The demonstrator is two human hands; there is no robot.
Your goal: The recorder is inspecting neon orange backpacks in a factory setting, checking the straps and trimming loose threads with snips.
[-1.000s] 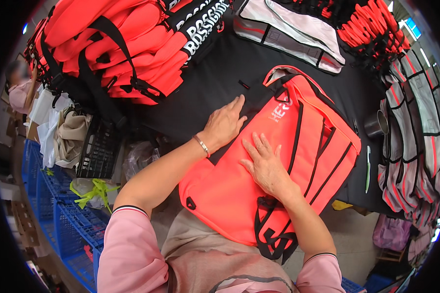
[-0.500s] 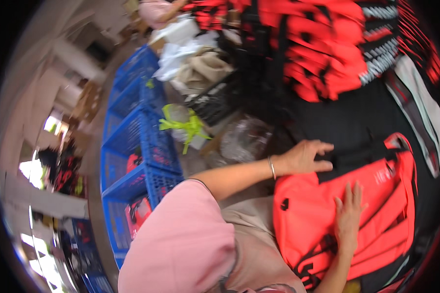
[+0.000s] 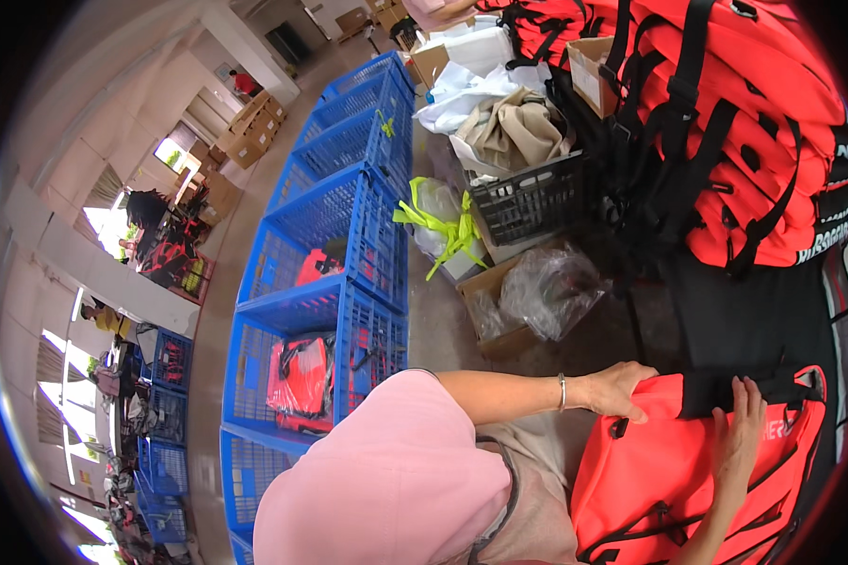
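Note:
A bright red backpack [image 3: 650, 471] with black cords and a black top strip lies flat at the lower right. My left hand [image 3: 617, 388] holds its upper left corner, thumb on the red fabric and fingers over the edge. Further right, my right hand [image 3: 737, 438] rests on the bag with fingers stretched out, their tips on the black strip [image 3: 702, 391]. The bag's lower end runs out of the picture.
Blue plastic crates [image 3: 301, 226] stand in a row to the left, some with wrapped red bags [image 3: 301, 372]. Ahead are a black crate of cloth [image 3: 528, 198] and a carton with clear plastic [image 3: 546, 292]. Red backpacks [image 3: 754, 113] are piled at the far right.
The view has swung, so everything sits differently in the picture. My left hand has gone from outstretched fingers to gripping the bag's corner; my right hand has moved up to the black strip.

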